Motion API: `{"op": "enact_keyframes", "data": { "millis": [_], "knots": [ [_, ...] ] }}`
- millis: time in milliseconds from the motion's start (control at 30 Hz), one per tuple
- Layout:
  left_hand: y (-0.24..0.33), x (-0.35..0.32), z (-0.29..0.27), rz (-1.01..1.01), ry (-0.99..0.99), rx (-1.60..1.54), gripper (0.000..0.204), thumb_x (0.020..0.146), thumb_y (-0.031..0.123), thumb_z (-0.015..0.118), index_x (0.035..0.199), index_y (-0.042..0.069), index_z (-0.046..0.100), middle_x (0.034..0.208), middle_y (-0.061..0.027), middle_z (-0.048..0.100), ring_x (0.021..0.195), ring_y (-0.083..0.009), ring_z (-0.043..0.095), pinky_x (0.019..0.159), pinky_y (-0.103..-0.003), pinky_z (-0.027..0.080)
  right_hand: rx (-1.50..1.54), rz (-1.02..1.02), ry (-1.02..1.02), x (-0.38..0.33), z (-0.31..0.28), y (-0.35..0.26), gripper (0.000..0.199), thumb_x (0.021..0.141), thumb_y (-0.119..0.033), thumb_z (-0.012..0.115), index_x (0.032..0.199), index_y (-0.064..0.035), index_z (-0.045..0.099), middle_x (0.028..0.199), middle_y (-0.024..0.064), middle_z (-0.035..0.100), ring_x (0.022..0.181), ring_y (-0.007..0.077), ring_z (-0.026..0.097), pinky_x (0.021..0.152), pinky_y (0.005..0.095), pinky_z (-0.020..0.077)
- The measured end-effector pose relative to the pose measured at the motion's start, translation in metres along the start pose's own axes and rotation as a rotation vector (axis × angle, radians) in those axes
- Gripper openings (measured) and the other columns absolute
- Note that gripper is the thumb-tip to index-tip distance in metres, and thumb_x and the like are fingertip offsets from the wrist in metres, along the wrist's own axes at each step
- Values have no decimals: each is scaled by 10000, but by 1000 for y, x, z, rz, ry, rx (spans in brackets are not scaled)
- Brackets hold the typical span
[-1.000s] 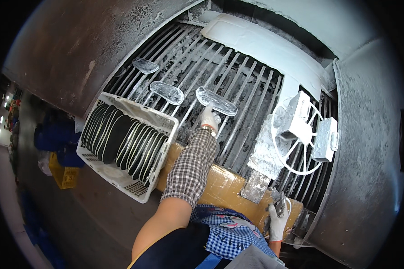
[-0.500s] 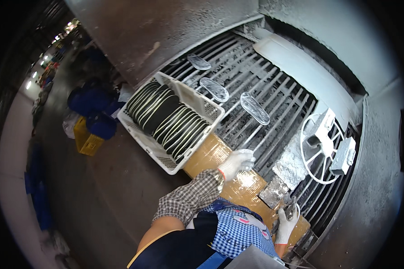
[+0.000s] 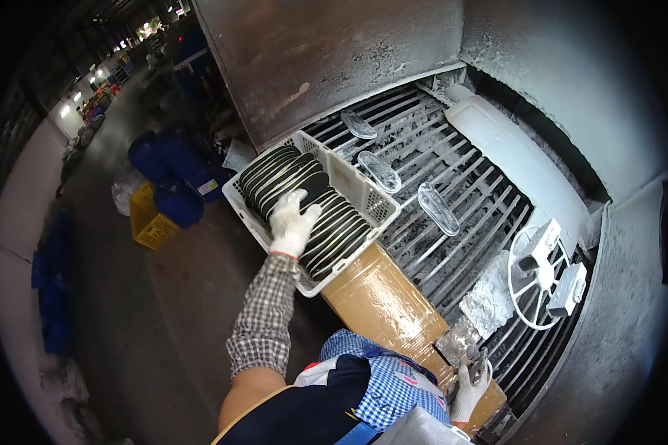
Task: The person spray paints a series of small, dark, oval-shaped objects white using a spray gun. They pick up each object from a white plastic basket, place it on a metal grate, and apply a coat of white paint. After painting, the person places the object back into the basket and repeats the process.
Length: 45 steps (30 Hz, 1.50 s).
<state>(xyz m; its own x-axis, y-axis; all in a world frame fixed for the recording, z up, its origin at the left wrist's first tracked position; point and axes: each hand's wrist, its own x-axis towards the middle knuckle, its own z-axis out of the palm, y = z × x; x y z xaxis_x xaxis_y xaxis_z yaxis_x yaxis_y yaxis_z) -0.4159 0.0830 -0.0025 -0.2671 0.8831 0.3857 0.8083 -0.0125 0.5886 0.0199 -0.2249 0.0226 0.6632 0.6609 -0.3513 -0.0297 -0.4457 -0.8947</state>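
Observation:
My left hand (image 3: pixel 293 225), in a white glove, lies over the white plastic crate (image 3: pixel 362 191) with thumb and fingers apart. Its fingertips are at a row of dark, flat oval pieces with pale rims (image 3: pixel 338 236), packed on edge; whether they touch one is unclear. At the lower right, my gloved right hand (image 3: pixel 469 391) is closed round a grey-smeared metal tool that looks like a spray gun (image 3: pixel 479 365). Beyond the crate, silver-coated oval pieces (image 3: pixel 438 209) lie apart on a rack of metal bars (image 3: pixel 490 194).
A brown taped surface (image 3: pixel 384 293) runs between my body and the rack. Right of it stands a white spoked wheel with two blocks (image 3: pixel 545 277). Metal walls (image 3: pixel 334 55) enclose the rack. Blue drums (image 3: pixel 177 204) and a yellow crate (image 3: pixel 148 219) stand on the floor at left.
My left hand has moved left from beside the bars to the dark oval pieces in the crate. The right hand still holds the tool near the same spot. The view has shifted.

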Motion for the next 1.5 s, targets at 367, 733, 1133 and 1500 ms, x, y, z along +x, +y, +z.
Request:
{"op": "enact_keyframes", "data": {
  "millis": [367, 733, 1133, 1500],
  "knots": [
    [-62, 92, -8, -128, -450, 613, 1277, 710, 674, 842, 1659, 26, 285, 1708, -256, 284, 1597, -465, 197, 1296, -624, 128, -75, -128, 45, -10, 32, -18, 438, 960, -56, 685, 1385, -17, 584, 1034, 41, 637, 766, 107, 583, 666, 275, 494],
    [-99, 77, 27, -79, -383, 584, 1202, 795, 697, 740, 1660, 4, 273, 1741, -231, 239, 1606, -449, 179, 1295, -615, 116, -94, 40, 52, -33, 79, -56, 351, 952, -85, 688, 1288, -66, 586, 826, 30, 624, 535, 95, 504, 432, 249, 383],
    [-80, 82, 14, 18, -275, 542, 918, 691, 609, 834, 1346, 40, 536, 1308, -118, 528, 1262, -329, 496, 1053, -519, 405, -133, 37, 15, -31, 102, -51, 389, 955, -103, 684, 1329, -81, 579, 828, 41, 664, 498, 96, 512, 413, 250, 401],
    [-47, 112, -8, -98, -759, 589, 1298, 683, 665, 849, 1703, 153, 231, 1445, -223, 533, 1317, -374, 535, 1103, -509, 393, -133, 55, 8, -32, 120, -62, 354, 969, -99, 712, 1309, -69, 619, 855, 34, 677, 545, 86, 548, 419, 242, 400]
  ]
}}
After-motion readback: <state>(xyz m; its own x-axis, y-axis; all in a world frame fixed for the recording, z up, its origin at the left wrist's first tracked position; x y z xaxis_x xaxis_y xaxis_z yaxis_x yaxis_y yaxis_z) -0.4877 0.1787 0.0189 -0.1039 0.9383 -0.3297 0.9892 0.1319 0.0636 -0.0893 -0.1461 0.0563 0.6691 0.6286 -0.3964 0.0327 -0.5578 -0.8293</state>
